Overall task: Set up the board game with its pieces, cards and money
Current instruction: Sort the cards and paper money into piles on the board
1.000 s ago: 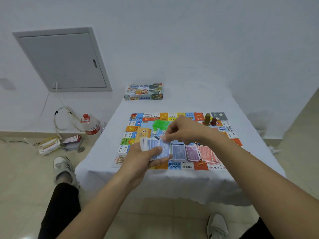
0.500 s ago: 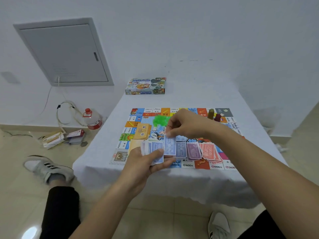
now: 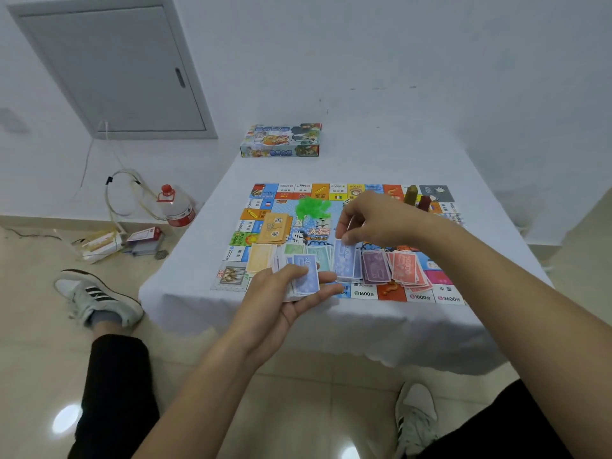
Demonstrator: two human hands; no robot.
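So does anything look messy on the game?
A bit. The red money pile near the board's front edge is fanned out and crooked, while the purple pile beside it sits neater. Nothing looks spilled or broken.

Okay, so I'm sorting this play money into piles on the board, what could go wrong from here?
1. The red pile is already fanned out; a brush from your right hand could scatter it into the purple pile.
2. The stack in your left hand sits loosely fanned and could slip off.
3. The piles lie near the table edge, so notes may slide onto the floor.
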